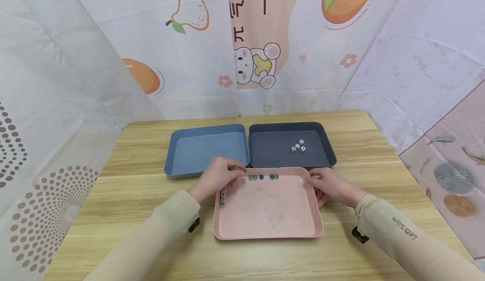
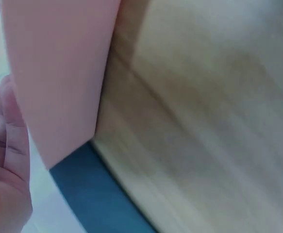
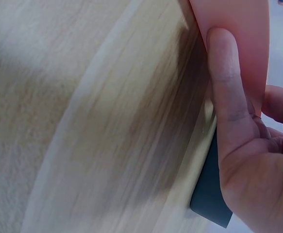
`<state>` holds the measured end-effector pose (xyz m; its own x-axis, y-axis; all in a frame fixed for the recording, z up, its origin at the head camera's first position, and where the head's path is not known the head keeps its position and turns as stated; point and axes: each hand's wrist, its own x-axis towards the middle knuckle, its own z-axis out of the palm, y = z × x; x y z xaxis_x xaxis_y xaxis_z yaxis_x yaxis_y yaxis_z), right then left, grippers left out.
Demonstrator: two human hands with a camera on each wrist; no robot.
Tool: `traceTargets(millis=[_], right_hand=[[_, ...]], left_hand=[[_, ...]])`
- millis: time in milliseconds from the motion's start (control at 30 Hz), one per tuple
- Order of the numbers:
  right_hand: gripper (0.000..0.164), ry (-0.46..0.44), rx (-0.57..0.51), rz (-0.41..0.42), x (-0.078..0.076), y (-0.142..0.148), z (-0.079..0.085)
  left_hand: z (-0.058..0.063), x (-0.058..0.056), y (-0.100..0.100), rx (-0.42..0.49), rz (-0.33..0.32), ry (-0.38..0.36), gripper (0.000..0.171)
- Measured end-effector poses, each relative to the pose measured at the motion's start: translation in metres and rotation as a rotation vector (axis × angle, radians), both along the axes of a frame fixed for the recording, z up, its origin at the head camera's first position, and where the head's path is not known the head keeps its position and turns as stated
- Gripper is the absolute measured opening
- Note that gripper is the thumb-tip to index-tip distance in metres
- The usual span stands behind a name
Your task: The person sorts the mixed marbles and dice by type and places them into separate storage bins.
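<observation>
A pink tray (image 1: 270, 207) lies in front of me. My left hand (image 1: 223, 175) is over its back left corner, thumb and forefinger close together around a small blue marble (image 1: 243, 170), partly hidden. In the left wrist view the fingers (image 2: 8, 126) curl beyond the pink wall, and their tips' contents are out of sight. My right hand (image 1: 331, 184) pinches the tray's right wall, its thumb (image 3: 224, 63) against the outside. Green and blue marbles (image 1: 261, 177) line the tray's back edge. Several dice (image 1: 222, 194) and a green marble (image 1: 222, 205) line its left side.
Behind the pink tray, a blue tray (image 1: 206, 148) stands at the left. Touching or nearly touching it, a dark navy tray (image 1: 270, 146) holds several white dice (image 1: 297, 146). All three trays stand on a wooden table (image 1: 132, 188), with a printed curtain (image 1: 197, 62) behind.
</observation>
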<state>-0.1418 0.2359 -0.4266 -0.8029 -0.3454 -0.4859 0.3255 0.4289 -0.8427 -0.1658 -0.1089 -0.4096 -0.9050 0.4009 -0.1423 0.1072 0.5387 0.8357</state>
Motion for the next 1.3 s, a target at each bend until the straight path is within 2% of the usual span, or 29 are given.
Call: traceTargets(millis=[233, 333, 600, 833, 1133, 1300], right_hand=[[0.032, -0.001, -0.001, 0.002, -0.001, 0.001, -0.001], [0.032, -0.004, -0.006, 0.004, 0.0, 0.001, -0.001], [0.032, 0.004, -0.003, 0.004, 0.0, 0.001, 0.0], [0.033, 0.01, -0.011, 0.007, 0.0, 0.001, -0.001], [0.034, 0.008, 0.013, 0.0, -0.001, 0.001, -0.002], [0.033, -0.002, 0.029, -0.001, -0.001, 0.0, -0.002]], left_hand=[[0.011, -0.014, -0.016, 0.012, 0.041, 0.067, 0.018], [0.015, -0.022, -0.025, 0.022, 0.068, 0.073, 0.016], [0.021, -0.043, -0.046, -0.039, 0.11, 0.141, 0.017], [0.02, -0.058, -0.057, -0.08, 0.111, 0.148, 0.018], [0.015, -0.077, -0.065, -0.103, 0.071, 0.137, 0.023], [0.015, -0.083, -0.068, -0.129, 0.072, 0.126, 0.025]])
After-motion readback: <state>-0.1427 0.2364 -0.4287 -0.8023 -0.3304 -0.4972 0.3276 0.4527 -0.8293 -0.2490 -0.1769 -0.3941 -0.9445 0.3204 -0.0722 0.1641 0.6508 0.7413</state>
